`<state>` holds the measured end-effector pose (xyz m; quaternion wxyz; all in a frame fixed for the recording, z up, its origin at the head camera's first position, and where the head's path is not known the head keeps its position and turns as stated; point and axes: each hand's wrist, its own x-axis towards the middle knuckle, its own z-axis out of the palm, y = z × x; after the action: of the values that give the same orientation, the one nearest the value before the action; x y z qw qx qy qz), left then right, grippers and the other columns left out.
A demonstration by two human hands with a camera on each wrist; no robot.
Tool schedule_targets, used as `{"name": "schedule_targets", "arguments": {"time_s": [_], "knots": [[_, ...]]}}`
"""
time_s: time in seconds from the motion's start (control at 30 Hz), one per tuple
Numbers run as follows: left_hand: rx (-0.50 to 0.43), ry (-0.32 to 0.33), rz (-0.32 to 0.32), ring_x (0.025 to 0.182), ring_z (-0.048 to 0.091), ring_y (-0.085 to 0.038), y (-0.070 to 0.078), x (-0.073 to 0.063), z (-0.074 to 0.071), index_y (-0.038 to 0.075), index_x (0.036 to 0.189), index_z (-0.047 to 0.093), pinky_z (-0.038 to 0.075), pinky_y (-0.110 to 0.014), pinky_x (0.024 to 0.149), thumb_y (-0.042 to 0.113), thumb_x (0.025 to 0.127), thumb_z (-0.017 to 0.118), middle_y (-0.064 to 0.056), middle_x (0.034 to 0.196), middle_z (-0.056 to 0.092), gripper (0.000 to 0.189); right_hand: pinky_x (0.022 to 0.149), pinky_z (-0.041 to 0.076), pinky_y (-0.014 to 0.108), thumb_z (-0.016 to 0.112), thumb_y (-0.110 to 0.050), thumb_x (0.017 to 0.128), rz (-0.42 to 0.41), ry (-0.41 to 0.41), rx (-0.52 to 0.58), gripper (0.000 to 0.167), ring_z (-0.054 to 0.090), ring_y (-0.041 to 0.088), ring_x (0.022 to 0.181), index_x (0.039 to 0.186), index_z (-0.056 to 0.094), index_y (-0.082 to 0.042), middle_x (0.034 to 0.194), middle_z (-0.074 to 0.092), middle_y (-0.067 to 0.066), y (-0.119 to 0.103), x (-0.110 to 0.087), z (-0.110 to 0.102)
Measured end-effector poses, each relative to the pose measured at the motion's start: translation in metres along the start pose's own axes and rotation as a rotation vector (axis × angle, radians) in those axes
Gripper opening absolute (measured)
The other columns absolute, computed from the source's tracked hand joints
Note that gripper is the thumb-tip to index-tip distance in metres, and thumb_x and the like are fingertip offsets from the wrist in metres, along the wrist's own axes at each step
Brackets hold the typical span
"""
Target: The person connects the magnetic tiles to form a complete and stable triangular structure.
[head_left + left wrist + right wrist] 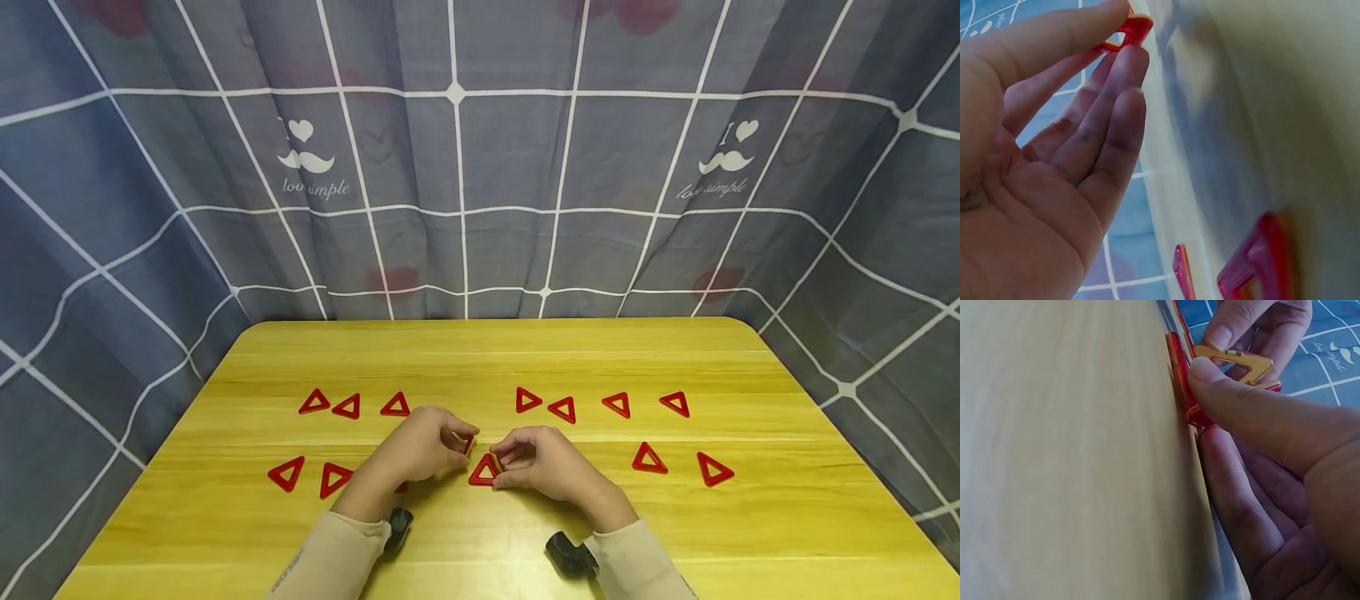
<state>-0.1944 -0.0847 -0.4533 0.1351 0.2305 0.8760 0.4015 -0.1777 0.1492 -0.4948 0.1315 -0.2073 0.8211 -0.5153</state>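
Near the middle of the table, my left hand (423, 442) pinches a small red triangle frame (468, 444) between thumb and fingertips. Its yellow-orange back (1259, 367) faces the right wrist camera, while the left wrist view catches its red edge (1138, 28). My right hand (543, 462) holds another red triangle frame (483, 472) at its right side, thumb and forefinger on it. That triangle stands close to the table in the right wrist view, red side (1179, 369) partly behind the thumb. The two pieces are very near each other; whether they touch, I cannot tell.
More red triangle frames lie spread on the yellow wooden table (480, 550): several in a back row (562, 409), two at front left (287, 473), two at front right (649, 458). One (401, 487) is mostly hidden by the left forearm. A grey checked curtain (502, 167) surrounds the table.
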Motion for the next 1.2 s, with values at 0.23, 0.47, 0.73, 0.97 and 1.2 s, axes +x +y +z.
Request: {"name": "schedule_targets", "arguments": {"time_s": [0.23, 0.47, 0.73, 0.97, 1.2], "knots": [[-0.074, -0.017, 0.051, 0.081, 0.067, -0.016, 0.0, -0.008, 0.009, -0.001, 0.113, 0.075, 0.054, -0.027, 0.068, -0.004, 0.079, 0.082, -0.004, 0.093, 0.072, 0.034, 0.079, 0.055, 0.025, 0.088, -0.012, 0.079, 0.008, 0.004, 0.002, 0.028, 0.069, 0.017, 0.091, 0.103, 0.074, -0.007, 0.095, 0.071, -0.001, 0.0, 0.0, 0.001], [-0.046, -0.005, 0.033, 0.079, 0.064, -0.011, 0.0, -0.008, 0.014, 0.003, 0.114, 0.076, 0.053, -0.026, 0.066, -0.002, 0.08, 0.083, -0.001, 0.09, 0.072, 0.034, 0.079, 0.055, 0.025, 0.088, -0.012, 0.079, -0.007, 0.008, -0.026, 0.028, 0.069, 0.016, 0.09, 0.103, 0.074, -0.007, 0.095, 0.072, -0.001, 0.0, 0.001, 0.0], [-0.062, -0.003, -0.007, 0.079, 0.067, -0.013, -0.001, -0.009, 0.015, 0.002, 0.107, 0.076, 0.054, -0.026, 0.066, 0.0, 0.08, 0.083, 0.0, 0.087, 0.07, 0.028, 0.075, 0.056, 0.026, 0.089, -0.015, 0.077, -0.032, 0.016, -0.065, 0.032, 0.071, 0.012, 0.085, 0.105, 0.077, -0.005, 0.093, 0.076, 0.0, -0.002, 0.001, 0.001], [-0.028, -0.012, -0.02, 0.076, 0.066, -0.01, 0.002, -0.009, 0.017, 0.004, 0.108, 0.077, 0.054, -0.026, 0.063, 0.002, 0.081, 0.084, 0.001, 0.085, 0.071, 0.028, 0.071, 0.056, 0.026, 0.089, -0.015, 0.077, -0.064, 0.024, -0.069, 0.029, 0.071, 0.008, 0.082, 0.103, 0.08, -0.007, 0.093, 0.076, -0.002, -0.004, 0.0, 0.001], [0.047, 0.007, -0.001, 0.074, 0.063, -0.006, 0.006, -0.009, 0.018, 0.004, 0.106, 0.078, 0.053, -0.026, 0.067, 0.003, 0.081, 0.083, 0.002, 0.085, 0.071, 0.026, 0.071, 0.056, 0.026, 0.089, -0.014, 0.078, -0.077, 0.026, -0.095, 0.027, 0.071, 0.009, 0.082, 0.102, 0.079, -0.005, 0.093, 0.076, 0.0, -0.005, 0.0, 0.002]]}}
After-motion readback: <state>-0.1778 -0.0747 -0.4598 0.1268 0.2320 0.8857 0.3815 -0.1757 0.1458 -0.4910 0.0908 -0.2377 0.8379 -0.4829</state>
